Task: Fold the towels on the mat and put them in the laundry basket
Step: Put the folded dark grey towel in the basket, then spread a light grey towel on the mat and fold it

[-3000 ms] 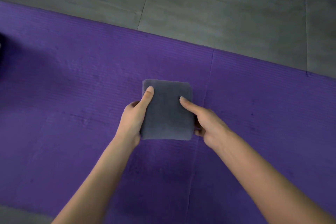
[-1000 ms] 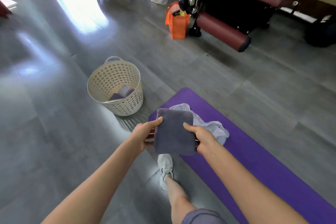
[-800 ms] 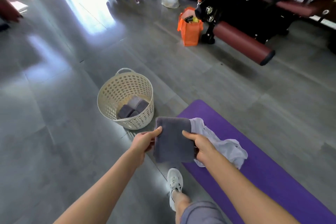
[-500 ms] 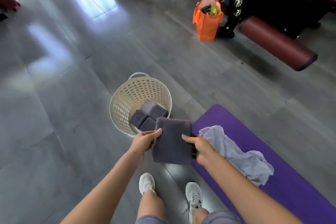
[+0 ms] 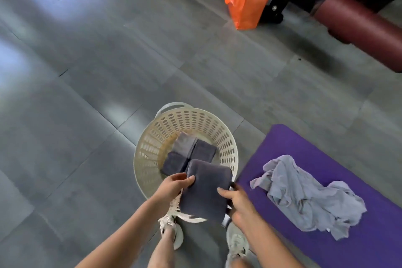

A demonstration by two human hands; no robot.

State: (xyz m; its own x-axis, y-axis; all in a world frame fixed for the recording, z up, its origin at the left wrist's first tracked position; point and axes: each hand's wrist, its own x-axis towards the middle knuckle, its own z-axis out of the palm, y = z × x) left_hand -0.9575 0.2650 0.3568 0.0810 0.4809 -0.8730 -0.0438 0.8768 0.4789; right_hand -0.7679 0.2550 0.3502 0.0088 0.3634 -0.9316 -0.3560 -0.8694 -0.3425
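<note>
I hold a folded dark grey towel (image 5: 205, 189) in both hands, above the near rim of the cream laundry basket (image 5: 150, 154). My left hand (image 5: 174, 187) grips its left edge and my right hand (image 5: 238, 204) grips its right edge, thumbs on top. Inside the basket lie three folded grey towels (image 5: 191, 150) side by side. A crumpled light grey towel (image 5: 304, 196) lies on the purple mat (image 5: 304, 143) to the right.
My two feet in white shoes (image 5: 171, 228) stand just before the basket on the grey tiled floor. An orange bag (image 5: 245, 0), black equipment and a dark red padded roll (image 5: 359, 28) stand at the far right.
I carried the folded towel from the mat to the basket. The basket has come closer and now lies right under the towel; both hands keep their grip.
</note>
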